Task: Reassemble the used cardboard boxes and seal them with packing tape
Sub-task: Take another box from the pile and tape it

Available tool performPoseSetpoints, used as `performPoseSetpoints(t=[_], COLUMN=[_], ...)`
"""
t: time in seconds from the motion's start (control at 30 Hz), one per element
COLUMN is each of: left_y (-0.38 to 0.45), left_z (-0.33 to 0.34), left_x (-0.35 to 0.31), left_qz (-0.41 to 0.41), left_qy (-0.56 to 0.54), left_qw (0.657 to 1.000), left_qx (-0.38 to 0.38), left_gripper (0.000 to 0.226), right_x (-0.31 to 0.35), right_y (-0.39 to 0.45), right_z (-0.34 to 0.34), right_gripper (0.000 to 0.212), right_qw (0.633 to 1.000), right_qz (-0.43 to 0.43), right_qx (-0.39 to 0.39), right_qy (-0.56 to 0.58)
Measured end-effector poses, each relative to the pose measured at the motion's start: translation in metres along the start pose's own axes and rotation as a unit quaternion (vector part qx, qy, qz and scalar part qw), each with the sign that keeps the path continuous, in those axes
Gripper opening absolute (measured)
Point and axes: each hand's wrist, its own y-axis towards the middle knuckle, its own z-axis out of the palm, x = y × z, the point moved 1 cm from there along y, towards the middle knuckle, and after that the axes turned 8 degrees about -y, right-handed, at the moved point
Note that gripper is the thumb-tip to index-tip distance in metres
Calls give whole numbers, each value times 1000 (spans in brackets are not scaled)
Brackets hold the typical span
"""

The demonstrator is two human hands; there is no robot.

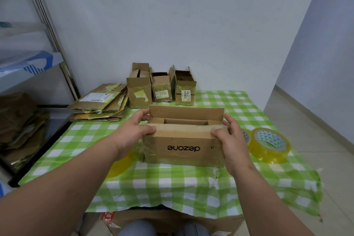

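Observation:
A brown cardboard box (183,148) printed "dezone" upside down stands in the middle of the green checked table. Its far flap is up, its short end flaps are folded in, and its near flap is bent over the opening. My left hand (135,129) grips the box's left end, thumb on the near flap. My right hand (229,136) grips the right end, thumb on that same flap. A roll of yellow packing tape (269,144) lies to the right of the box. Another yellow roll (120,165) lies under my left wrist, mostly hidden.
Three small open boxes (161,87) stand in a row by the back wall. A stack of flattened cartons (99,102) lies at the table's back left. A metal shelf (28,63) with more cardboard stands at the left. A large carton (172,220) sits under the table's front edge.

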Motion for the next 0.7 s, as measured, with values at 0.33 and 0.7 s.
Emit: performPoseSetpoints(t=[0.33, 0.7], left_y=[-6, -13], left_z=[-38, -27], left_x=[-2, -2], left_qz=[-26, -6], left_qy=[48, 118], left_qw=[998, 993], left_qx=[-20, -1], left_gripper=[83, 64], right_x=[7, 6], right_y=[6, 10], right_z=[28, 19], right_gripper=[68, 66], right_qw=[997, 997], right_qz=[-1, -7], right_qx=[57, 53], right_qy=[-55, -61])
